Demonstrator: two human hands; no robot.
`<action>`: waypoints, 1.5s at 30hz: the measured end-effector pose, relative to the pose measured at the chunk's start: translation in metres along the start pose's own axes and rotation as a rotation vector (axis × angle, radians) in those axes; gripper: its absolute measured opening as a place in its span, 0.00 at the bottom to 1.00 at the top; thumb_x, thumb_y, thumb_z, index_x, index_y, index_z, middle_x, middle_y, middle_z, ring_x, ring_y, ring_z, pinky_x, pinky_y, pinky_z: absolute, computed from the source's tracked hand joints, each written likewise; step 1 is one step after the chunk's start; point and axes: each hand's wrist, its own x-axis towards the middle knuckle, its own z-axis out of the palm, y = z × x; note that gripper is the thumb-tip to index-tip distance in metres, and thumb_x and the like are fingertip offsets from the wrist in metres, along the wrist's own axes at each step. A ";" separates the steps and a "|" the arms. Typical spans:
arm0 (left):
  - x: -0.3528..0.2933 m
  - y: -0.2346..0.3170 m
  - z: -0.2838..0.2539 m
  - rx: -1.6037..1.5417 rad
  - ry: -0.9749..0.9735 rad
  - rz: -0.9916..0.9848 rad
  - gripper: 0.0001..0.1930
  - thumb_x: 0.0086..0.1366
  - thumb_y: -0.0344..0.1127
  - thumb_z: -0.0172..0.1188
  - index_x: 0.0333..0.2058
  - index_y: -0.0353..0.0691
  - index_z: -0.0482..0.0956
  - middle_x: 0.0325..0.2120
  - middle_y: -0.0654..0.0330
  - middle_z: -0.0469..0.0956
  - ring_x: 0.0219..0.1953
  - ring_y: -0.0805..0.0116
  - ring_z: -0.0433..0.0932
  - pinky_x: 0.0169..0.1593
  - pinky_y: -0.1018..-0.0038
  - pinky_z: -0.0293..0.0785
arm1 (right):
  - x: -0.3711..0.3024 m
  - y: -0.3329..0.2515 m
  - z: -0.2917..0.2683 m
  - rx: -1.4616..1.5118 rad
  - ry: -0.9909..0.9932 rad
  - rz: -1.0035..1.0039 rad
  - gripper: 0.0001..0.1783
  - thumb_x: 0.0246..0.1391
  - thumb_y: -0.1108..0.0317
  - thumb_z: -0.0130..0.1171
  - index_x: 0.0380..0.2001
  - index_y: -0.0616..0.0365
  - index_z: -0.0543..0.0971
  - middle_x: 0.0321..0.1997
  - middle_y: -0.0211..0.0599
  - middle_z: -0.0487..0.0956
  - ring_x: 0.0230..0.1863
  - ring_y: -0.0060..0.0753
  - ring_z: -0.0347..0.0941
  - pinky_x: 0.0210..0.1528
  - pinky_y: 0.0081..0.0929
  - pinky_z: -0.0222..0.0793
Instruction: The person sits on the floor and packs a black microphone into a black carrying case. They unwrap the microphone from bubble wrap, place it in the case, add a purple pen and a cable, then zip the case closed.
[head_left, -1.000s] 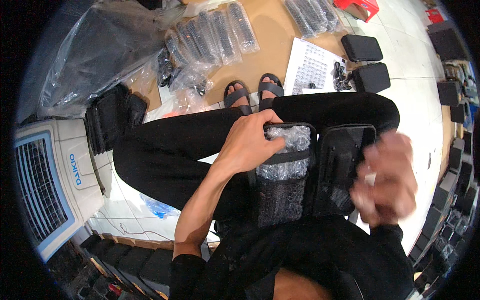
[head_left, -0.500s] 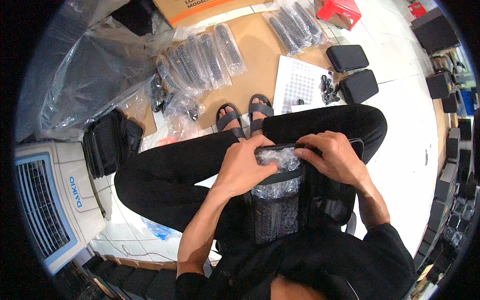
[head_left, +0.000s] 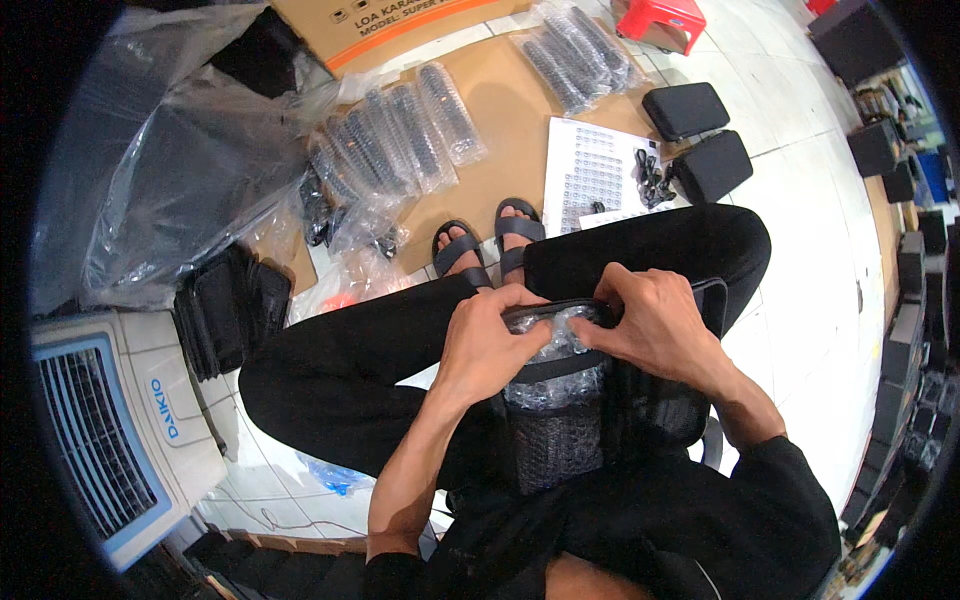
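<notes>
An open black zip case (head_left: pixel 688 410) rests in my lap, its lid half lying to the right. Inside the near half lies a long dark item in bubble wrap (head_left: pixel 557 450), under a black strap (head_left: pixel 556 364). My left hand (head_left: pixel 488 342) grips the case's far left rim, with its thumb on the crumpled end of the wrap. From the other side my right hand (head_left: pixel 655 325) is closed round the far right rim, its thumb also pressing the wrap. The fingers behind the rim are partly hidden.
Several bubble-wrapped items (head_left: pixel 410 130) lie on flat cardboard (head_left: pixel 510 90) ahead. A printed sheet (head_left: pixel 585 165), black cables (head_left: pixel 652 180) and two closed black cases (head_left: pixel 712 166) are at right. An air cooler (head_left: pixel 150 400) stands left. A red stool (head_left: pixel 665 20) is far off.
My right thumb has moved left and inward onto the wrap, and the right hand's knuckles have lifted. The left hand keeps its hold. The whole view has shifted slightly.
</notes>
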 end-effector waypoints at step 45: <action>0.047 0.018 0.053 -0.333 0.095 0.313 0.21 0.57 0.48 0.67 0.38 0.34 0.82 0.29 0.48 0.83 0.33 0.51 0.84 0.41 0.64 0.78 | -0.001 0.095 -0.111 0.330 0.083 -0.116 0.29 0.64 0.47 0.52 0.47 0.68 0.77 0.37 0.39 0.79 0.39 0.26 0.73 0.46 0.28 0.68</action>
